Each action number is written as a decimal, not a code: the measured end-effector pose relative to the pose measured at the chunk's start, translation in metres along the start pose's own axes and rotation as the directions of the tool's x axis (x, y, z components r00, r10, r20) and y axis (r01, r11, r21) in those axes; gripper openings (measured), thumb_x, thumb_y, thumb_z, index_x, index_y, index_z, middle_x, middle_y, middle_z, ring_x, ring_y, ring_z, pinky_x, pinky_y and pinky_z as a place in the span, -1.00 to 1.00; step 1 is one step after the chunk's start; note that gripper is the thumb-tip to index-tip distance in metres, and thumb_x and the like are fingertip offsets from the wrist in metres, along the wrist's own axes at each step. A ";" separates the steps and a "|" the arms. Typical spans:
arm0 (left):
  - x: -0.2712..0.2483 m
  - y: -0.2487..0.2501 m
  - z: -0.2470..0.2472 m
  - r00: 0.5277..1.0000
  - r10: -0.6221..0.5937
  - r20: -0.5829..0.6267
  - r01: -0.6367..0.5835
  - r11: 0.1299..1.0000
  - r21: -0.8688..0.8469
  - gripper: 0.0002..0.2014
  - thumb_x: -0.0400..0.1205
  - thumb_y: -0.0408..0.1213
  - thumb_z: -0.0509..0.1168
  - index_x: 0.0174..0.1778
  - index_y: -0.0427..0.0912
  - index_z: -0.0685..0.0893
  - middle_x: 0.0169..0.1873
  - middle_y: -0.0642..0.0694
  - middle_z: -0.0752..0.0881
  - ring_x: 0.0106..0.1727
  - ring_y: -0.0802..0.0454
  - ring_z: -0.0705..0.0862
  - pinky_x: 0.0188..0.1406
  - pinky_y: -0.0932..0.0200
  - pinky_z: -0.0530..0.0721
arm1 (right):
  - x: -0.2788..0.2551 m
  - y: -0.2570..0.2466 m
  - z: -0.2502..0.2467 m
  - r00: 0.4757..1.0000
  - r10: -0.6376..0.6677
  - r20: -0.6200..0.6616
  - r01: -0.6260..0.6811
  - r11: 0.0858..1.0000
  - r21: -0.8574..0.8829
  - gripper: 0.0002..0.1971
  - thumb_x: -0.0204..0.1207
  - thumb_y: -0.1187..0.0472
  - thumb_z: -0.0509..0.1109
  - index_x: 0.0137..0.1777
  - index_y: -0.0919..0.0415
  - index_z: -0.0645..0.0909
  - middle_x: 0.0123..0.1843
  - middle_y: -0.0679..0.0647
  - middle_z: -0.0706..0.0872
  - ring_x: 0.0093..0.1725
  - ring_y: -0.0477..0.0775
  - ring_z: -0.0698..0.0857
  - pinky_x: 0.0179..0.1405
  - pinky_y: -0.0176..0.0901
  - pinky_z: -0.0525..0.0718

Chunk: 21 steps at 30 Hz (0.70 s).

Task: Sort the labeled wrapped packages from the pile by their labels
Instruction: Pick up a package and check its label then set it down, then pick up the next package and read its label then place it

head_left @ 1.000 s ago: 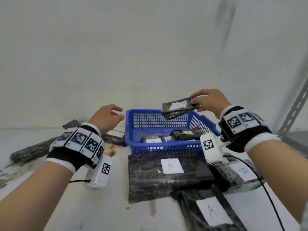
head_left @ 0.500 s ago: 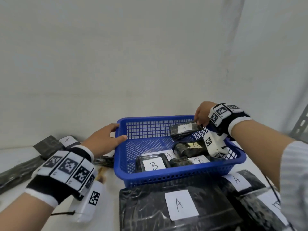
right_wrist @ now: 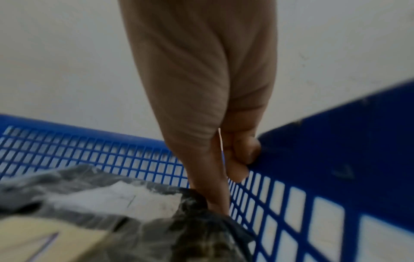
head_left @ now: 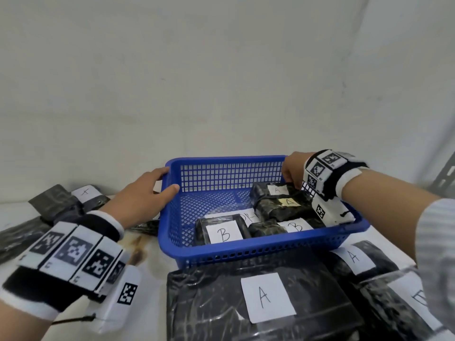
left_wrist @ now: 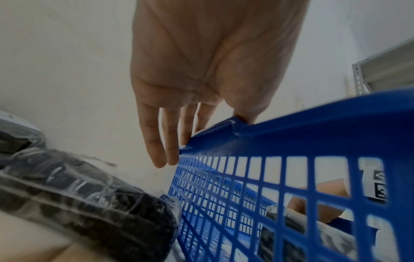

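In the middle of the white table (head_left: 73,244), a blue mesh basket (head_left: 266,249) is seen, with black wrapped packages lying inside it. At the far left corner of the basket, the rim is held by the left hand (head_left: 142,195): the thumb is laid over the inside of the rim, while the fingers (left_wrist: 156,138) are kept straight and close together down the outside wall, as shown in the left wrist view. At the far right corner, a small package labelled A (head_left: 273,190) is touched at its right end by the right hand (head_left: 294,168); one finger (right_wrist: 212,177) is stretched down onto the wrap, and the others are curled against the basket wall. Whether the package is pinched or only pressed cannot be told. Just near of it, a package with a yellow A label (head_left: 288,207) is stacked, and two packages labelled B (head_left: 222,231) (head_left: 283,227) are lined along the near wall. In front of the basket, a large package labelled A (head_left: 266,301) is laid flat, with a second A package (head_left: 354,259) and a further labelled package (head_left: 394,306) overlapping to its right. At the far left, more wrapped packages (head_left: 66,200) are lying on the table, one under a label whose mark is unclear.
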<state>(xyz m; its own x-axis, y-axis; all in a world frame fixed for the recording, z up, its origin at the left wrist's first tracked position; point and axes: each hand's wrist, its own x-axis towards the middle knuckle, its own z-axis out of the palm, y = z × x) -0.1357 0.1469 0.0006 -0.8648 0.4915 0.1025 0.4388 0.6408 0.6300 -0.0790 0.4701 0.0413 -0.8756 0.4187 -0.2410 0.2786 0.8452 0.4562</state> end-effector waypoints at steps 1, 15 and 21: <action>0.000 -0.001 0.000 1.000 0.003 0.001 -0.003 1.000 -0.001 -0.44 0.69 0.05 0.18 0.62 0.06 0.28 0.49 0.04 0.49 0.11 0.04 0.67 0.13 0.06 0.57 | 0.002 -0.001 0.002 1.000 -0.009 0.006 0.009 1.000 -0.022 -0.65 0.63 0.29 0.40 0.40 0.27 0.66 0.14 0.14 0.62 0.02 0.06 0.53 0.06 -0.12 0.62; -0.013 -0.009 -0.027 0.999 -0.020 0.031 0.020 1.000 0.005 -0.47 0.67 0.15 0.10 0.55 0.06 0.41 0.32 -0.09 0.64 0.13 0.00 0.67 0.10 0.11 0.55 | -0.006 0.013 -0.019 0.998 -0.039 0.040 0.026 0.958 0.286 -0.59 0.59 0.17 0.51 0.42 0.04 0.61 0.01 0.03 0.72 -0.37 -0.05 0.65 -0.45 -0.36 0.61; -0.025 -0.047 -0.055 0.985 -0.146 -0.094 0.148 0.989 0.007 -0.78 0.67 -0.24 0.29 -0.21 -0.25 0.76 -0.23 -0.15 0.79 -0.07 -0.17 0.73 -0.02 0.07 0.60 | -0.047 0.016 -0.056 0.994 -0.015 -0.110 0.085 0.740 0.667 -0.91 0.65 0.28 0.40 0.04 0.21 0.74 -0.14 0.10 0.84 -0.25 0.10 0.78 -0.37 -0.18 0.69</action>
<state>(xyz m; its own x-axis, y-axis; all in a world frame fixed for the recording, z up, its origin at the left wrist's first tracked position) -0.1481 0.0715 0.0109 -0.9387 0.3351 0.0810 0.3082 0.7104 0.6327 -0.0554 0.4449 0.1081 -0.9176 0.3672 -0.1522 0.3954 0.8825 -0.2546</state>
